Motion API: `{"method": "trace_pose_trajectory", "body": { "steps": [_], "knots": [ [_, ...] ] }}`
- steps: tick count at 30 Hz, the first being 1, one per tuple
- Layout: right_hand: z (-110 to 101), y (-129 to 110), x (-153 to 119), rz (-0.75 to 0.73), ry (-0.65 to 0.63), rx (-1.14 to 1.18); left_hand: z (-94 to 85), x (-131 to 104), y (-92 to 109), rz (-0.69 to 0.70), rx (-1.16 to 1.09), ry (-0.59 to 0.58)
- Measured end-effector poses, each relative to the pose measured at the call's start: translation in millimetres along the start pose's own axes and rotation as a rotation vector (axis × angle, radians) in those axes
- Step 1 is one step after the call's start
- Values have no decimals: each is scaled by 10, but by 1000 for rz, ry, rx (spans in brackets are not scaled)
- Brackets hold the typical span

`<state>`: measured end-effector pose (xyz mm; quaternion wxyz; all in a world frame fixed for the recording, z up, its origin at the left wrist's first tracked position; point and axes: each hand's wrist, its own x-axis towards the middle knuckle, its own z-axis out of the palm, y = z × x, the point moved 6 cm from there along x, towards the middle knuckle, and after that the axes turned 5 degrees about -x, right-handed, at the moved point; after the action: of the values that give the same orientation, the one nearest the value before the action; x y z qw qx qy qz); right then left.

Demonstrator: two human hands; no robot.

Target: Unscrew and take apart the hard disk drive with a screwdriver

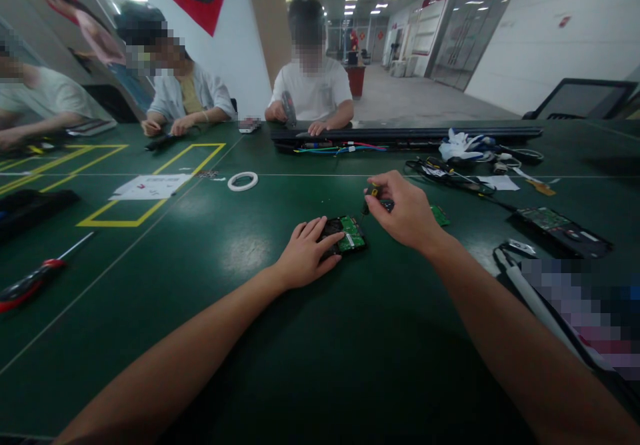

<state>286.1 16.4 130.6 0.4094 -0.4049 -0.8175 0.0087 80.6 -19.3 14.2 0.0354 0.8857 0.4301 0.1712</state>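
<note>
A small black device with a green circuit board (353, 229), like a hard drive, lies on the green table (240, 358). My left hand (307, 255) rests on its left part, fingers spread and pressing flat. My right hand (407, 212) is closed around a small dark screwdriver (373, 198) with yellow marks, its tip pointing down near the device's right edge. A second green board (440, 216) lies just beyond my right wrist, partly hidden by it.
White tape roll (243, 181) and paper (153, 186) are ahead left; a red-black screwdriver (37, 278) is at far left. Cables (450, 177), a glove bundle (465, 145) and another drive (563, 232) lie right. A long black bar (405, 135) and seated people are across.
</note>
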Motion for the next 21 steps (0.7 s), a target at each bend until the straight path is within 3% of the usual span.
{"method": "trace_pose_trajectory", "body": {
  "steps": [10,17,21],
  "knots": [
    [7,-32,14,-86,-13,-78,-5,3,-5,4,-16,15],
    [57,27,-27,62,-76,72,3,2,-8,2,-1,7],
    [72,11,-45,66,-111,151,4,6,-3,7,10,7]
  ]
}}
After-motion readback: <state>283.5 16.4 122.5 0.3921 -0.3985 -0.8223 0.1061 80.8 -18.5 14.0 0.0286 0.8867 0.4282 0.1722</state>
